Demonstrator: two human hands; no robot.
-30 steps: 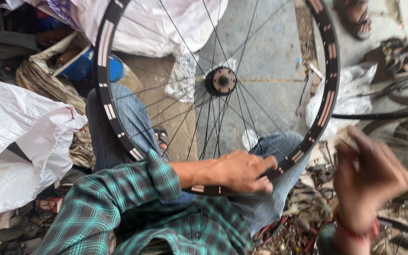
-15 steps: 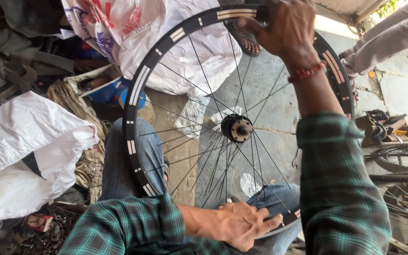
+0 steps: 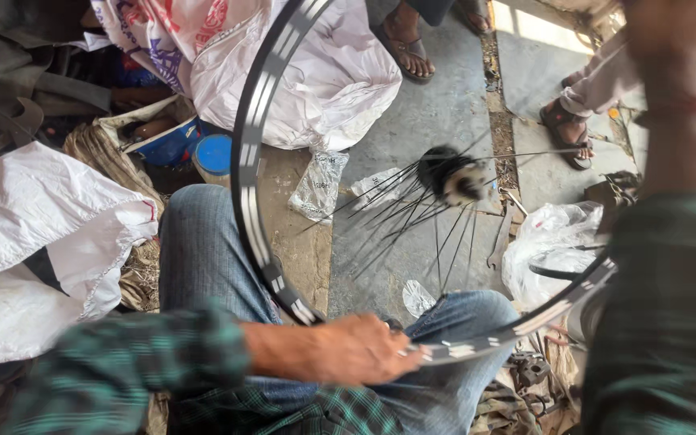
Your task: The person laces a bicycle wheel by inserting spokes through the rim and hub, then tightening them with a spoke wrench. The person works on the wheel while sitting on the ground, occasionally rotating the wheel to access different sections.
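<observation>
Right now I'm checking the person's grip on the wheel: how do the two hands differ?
The left hand lies low on the black rim, near the lap, and looks fairly sharp; the right hand is raised at the top right corner and heavily blurred. The left hand's fingers wrap the rim; whether the right hand grips it cannot be told. Both arms wear green plaid sleeves.

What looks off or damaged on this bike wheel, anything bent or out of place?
Nothing clearly damaged. The bicycle wheel is blurred, so rim or spoke trueness can't be judged. The left hand grips its lower rim over the knees; the right hand is raised at its top edge. Plastic bags and scraps litter the concrete floor.
</observation>
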